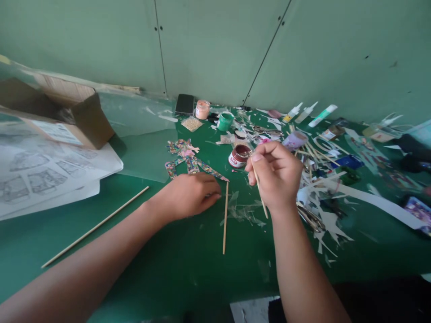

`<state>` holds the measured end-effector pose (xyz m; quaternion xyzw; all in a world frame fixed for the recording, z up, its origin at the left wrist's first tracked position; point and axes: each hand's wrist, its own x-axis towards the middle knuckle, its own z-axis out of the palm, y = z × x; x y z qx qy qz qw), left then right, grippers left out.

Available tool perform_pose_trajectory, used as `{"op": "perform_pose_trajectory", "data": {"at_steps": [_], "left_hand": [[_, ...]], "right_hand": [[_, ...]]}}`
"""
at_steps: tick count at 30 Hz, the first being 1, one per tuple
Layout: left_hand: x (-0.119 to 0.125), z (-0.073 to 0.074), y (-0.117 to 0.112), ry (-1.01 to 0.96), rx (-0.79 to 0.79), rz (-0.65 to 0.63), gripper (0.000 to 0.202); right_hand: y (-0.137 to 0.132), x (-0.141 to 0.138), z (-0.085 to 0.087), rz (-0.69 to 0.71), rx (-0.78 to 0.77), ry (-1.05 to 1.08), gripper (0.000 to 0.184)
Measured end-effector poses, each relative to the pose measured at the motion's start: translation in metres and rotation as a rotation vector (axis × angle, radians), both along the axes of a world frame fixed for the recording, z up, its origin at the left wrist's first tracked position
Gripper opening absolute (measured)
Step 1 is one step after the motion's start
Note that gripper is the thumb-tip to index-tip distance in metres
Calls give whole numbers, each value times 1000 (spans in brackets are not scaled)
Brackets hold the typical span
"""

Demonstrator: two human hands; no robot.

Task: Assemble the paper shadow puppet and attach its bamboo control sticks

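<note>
My left hand (pixel 190 195) lies on the green table, its fingers curled and pressing on the lower edge of a colourful paper puppet figure (pixel 188 159). A thin wooden stick (pixel 225 218) lies just right of those fingers, its top near the figure's arm. My right hand (pixel 276 172) hovers above the table, pinching a thin stick (pixel 259 193) like a pen, tip toward a small open red paint jar (pixel 239 155).
A long wooden stick (pixel 95 227) lies at the left. Printed sheets (pixel 47 172) and a cardboard box (pixel 67 114) sit at far left. Paper scraps (pixel 328 215), a green jar (pixel 224 121), a pink jar (pixel 202 109), glue bottles (pixel 305 112) and a phone (pixel 184 103) crowd the back and right.
</note>
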<state>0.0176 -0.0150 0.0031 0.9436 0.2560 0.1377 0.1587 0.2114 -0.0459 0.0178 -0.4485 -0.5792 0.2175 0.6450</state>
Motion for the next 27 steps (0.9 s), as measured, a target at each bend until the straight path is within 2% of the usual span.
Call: {"op": "perform_pose_trajectory", "data": {"at_steps": [4,7,9,12,22,27], "left_hand": [[0,-6,5,-276,-71,306,20],[1,-8,8,-403,-96,418,19],[1,-7,8,-439,-104,428,18],[2,-6,8,-470,-104,411,18],[-3,-12,10,-476,-35,366,19],[-5,-13,9,-370,52,308,20]], "right_hand": [[2,1,-1,78,-206,-36,12],[5,-3,-6,207,-397,-60,12],[7,-8,-10,274,-473,-51,12],[10,-14,-15,305,-526,-40,13],[11,-16,-17,246,-590,-77,13],[11,-19,-16,220,-596,-77,13]]}}
